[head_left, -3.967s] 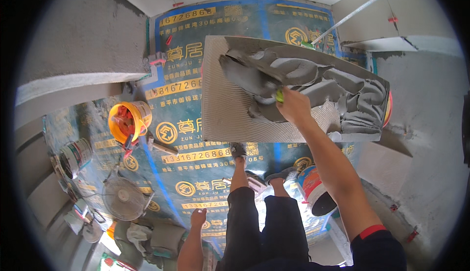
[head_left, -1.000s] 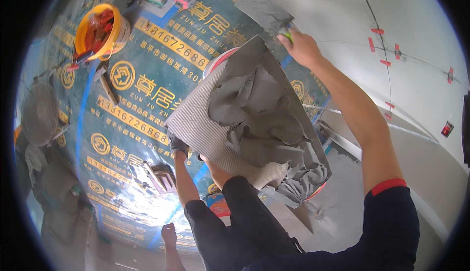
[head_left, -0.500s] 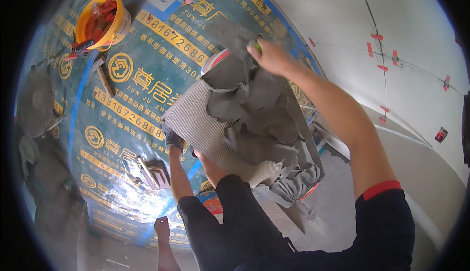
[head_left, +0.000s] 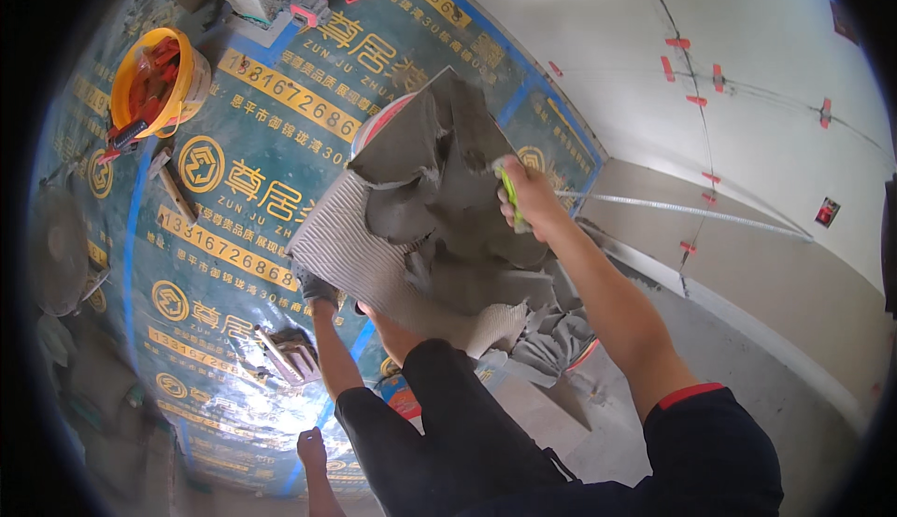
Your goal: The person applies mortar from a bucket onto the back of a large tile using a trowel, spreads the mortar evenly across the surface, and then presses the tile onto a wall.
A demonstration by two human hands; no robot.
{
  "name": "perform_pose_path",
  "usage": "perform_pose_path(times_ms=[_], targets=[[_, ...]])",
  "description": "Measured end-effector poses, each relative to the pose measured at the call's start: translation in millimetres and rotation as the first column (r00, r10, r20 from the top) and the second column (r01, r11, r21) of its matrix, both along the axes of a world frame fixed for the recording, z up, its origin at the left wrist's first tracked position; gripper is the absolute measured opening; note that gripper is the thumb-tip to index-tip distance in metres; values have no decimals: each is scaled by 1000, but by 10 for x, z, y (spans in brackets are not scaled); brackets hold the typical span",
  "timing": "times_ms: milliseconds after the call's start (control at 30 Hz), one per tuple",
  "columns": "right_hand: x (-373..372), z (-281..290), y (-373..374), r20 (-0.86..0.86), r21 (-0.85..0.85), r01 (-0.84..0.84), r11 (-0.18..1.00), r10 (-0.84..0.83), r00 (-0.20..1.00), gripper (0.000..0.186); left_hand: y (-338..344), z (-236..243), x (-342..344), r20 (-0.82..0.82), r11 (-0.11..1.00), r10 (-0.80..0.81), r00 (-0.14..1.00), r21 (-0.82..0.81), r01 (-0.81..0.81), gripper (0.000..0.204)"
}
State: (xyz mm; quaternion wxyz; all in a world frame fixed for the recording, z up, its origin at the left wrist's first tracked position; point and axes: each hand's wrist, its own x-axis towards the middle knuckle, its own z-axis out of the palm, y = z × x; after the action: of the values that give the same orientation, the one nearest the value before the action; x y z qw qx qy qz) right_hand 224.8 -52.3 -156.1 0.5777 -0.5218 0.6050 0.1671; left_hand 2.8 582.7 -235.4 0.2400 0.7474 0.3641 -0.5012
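My right hand [head_left: 526,201] is wrapped round the green handle of a trowel [head_left: 507,190], over the right part of a large tile. The trowel's blade is hard to tell from the grey mortar [head_left: 458,199] beneath it. That mortar lies thick and lumpy on the tile's middle and far end, and folded at the near right corner. Along the left side a ridged band [head_left: 360,237] shows parallel comb lines. The tile seems to rest on buckets; the rim of one bucket [head_left: 378,125] shows at its far left. Down by my left leg hangs my left hand [head_left: 311,447], fingers curled, apparently holding nothing.
A yellow bucket [head_left: 194,87] with red pieces stands far left, a hammer-like tool [head_left: 176,185] near it. A notched trowel [head_left: 291,356] lies left of my legs on the printed green floor sheet [head_left: 234,293]. The white wall [head_left: 598,59] with red clips rises at right.
My right hand has come nearer from the tile's far end, drawing the trowel over the mortar. The view has shifted a little; my left hand still hangs low.
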Motion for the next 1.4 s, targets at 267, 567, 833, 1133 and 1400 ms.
perform_pose_path(times_ms=[267, 567, 833, 1133, 1400], targets=[[354, -691, -598, -343, -648, -550, 527, 442, 828, 42, 176, 80, 348, -9, 1000, -14, 1000, 24, 14, 26], [-288, 250, 757, 79, 226, -124, 966, 108, 991, 40, 558, -122, 374, -3, 975, -212, 977, 71, 211, 34], [-419, 457, 1638, -19, 31, -473, 881, 474, 880, 53, 558, -323, 1075, 55, 948, -307, 950, -67, 310, 36], [26, -567, 2279, -112, -498, -456, 738, 466, 878, 62, 1601, -419, 1879, 1, 863, -506, 863, -7, 506, 36], [236, -165, 2831, 65, -325, -266, 907, 302, 951, 58, 1678, -226, 2613, 58, 872, -463, 884, -151, 466, 26]])
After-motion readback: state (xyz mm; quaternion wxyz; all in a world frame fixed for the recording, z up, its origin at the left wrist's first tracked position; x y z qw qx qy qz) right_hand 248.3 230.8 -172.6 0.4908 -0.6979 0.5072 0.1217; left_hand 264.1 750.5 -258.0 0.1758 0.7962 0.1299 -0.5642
